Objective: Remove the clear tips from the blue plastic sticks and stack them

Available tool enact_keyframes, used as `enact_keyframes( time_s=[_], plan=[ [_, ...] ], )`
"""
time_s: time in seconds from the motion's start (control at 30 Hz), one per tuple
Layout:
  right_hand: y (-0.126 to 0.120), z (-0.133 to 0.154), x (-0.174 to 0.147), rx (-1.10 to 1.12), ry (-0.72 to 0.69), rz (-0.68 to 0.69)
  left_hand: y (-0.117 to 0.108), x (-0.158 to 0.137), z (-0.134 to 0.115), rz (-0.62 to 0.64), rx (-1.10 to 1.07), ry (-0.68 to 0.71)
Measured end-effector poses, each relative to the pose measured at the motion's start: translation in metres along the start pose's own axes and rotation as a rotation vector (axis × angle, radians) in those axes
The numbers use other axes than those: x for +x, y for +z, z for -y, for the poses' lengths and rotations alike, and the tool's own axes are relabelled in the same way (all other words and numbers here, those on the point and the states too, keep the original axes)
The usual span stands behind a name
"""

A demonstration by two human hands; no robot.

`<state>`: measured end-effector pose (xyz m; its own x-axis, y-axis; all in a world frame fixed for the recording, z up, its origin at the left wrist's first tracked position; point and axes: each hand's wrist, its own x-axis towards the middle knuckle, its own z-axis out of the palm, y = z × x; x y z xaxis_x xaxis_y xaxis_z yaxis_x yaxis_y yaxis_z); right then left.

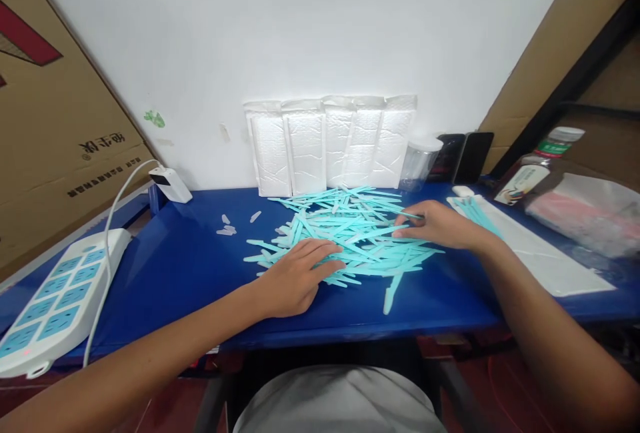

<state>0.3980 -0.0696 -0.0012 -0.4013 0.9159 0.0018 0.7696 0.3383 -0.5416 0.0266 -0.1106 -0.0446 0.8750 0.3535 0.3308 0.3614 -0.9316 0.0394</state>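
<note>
A loose heap of turquoise eyebrow razors (pixel 350 229) spreads over the middle of the blue table. My left hand (pixel 300 273) rests on the near left side of the heap, fingers stretched over the razors and thumb apart. At the heap's right side, my right hand (pixel 435 225) pinches a turquoise razor (pixel 411 215), its thin end pointing left over the pile. One razor (pixel 393 294) sticks out toward the table's front edge. Beyond my right hand, several razors (pixel 477 216) lie together on a flat white bubble mailer (pixel 540 253).
White padded mailers (pixel 305 146) lean against the wall behind the heap. Small clear plastic pieces (pixel 227 227) lie left. A power strip (pixel 65 299) and a white charger (pixel 171 184) stand farther left. A clear jar (pixel 420 163), phones (pixel 474 156) and a bottle (pixel 530 169) stand right.
</note>
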Motion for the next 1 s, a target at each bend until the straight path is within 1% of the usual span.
enact_keyframes(
  time_s=[0.1, 0.17, 0.2, 0.23, 0.3, 0.37, 0.4, 0.47, 0.57, 0.67, 0.83, 0.93, 1.0],
  plan=[
    [0.001, -0.003, -0.015, -0.007, 0.023, -0.087, 0.002, 0.005, -0.003, -0.004, 0.001, -0.021],
    [0.008, 0.002, -0.025, 0.043, 0.005, -0.152, 0.005, 0.011, -0.004, -0.024, 0.017, -0.043],
    [0.013, 0.007, -0.029, 0.076, -0.01, -0.163, 0.008, 0.014, -0.003, -0.034, 0.029, -0.059],
    [0.019, 0.012, -0.034, 0.108, -0.026, -0.152, 0.01, 0.018, -0.003, -0.043, 0.042, -0.08],
    [0.031, 0.023, -0.042, 0.143, -0.037, -0.083, 0.015, 0.023, -0.001, -0.052, 0.065, -0.142],
    [0.042, 0.03, -0.048, 0.118, -0.025, -0.021, 0.018, 0.028, 0.001, -0.042, 0.085, -0.219],
    [0.047, 0.033, -0.05, 0.088, -0.015, -0.013, 0.019, 0.029, 0.001, -0.031, 0.096, -0.254],
    [0.055, 0.036, -0.052, 0.021, -0.007, -0.043, 0.021, 0.03, 0.0, -0.01, 0.133, -0.322],
    [0.065, 0.037, -0.05, -0.053, -0.021, -0.147, 0.022, 0.031, -0.003, 0.004, 0.224, -0.413],
    [0.072, 0.037, -0.046, -0.107, -0.031, -0.219, 0.021, 0.033, -0.003, 0.023, 0.319, -0.471],
    [0.07, 0.036, -0.046, -0.098, -0.017, -0.229, 0.018, 0.034, -0.002, 0.045, 0.423, -0.577],
    [0.07, 0.045, -0.05, -0.078, 0.0, -0.261, 0.015, 0.034, -0.002, 0.021, 0.422, -0.597],
    [0.076, 0.055, -0.052, -0.116, -0.037, -0.242, 0.012, 0.031, -0.001, 0.012, 0.408, -0.599]
  ],
)
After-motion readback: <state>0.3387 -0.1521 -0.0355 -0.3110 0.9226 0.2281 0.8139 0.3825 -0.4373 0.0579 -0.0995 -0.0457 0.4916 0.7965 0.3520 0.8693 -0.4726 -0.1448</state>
